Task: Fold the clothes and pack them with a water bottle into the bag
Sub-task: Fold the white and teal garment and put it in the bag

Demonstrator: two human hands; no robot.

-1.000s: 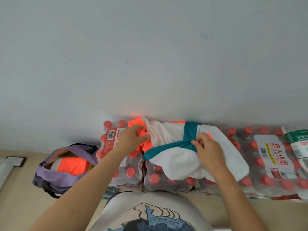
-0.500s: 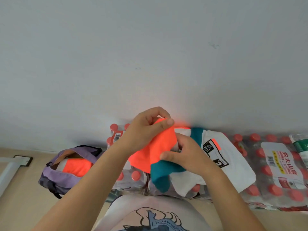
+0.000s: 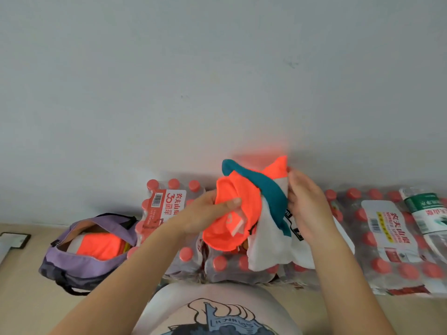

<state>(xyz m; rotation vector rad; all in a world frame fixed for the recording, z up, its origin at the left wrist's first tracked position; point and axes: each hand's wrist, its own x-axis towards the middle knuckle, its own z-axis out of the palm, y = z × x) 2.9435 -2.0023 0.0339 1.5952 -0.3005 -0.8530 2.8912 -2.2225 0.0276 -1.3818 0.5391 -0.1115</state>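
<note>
A garment (image 3: pixel 244 209) in orange, teal and white hangs bunched above shrink-wrapped packs of red-capped water bottles (image 3: pixel 225 264). My left hand (image 3: pixel 205 213) grips its orange part, thumb on top. My right hand (image 3: pixel 307 209) holds the white and teal part from the right side. A purple bag (image 3: pixel 79 259) sits open on the floor at the left, with orange and white clothing (image 3: pixel 99 245) inside it. A single bottle with a green label (image 3: pixel 425 213) lies at the far right on the packs.
The bottle packs (image 3: pixel 387 238) run in a row along a plain grey wall (image 3: pixel 217 81). Beige floor (image 3: pixel 21 298) spreads to the left and in front. A dark-framed object (image 3: pixel 14 240) lies at the far left edge.
The garment lay flat on the packs a second ago. Both hands have gathered it up and lifted it off the packs, the orange part now turned toward me.
</note>
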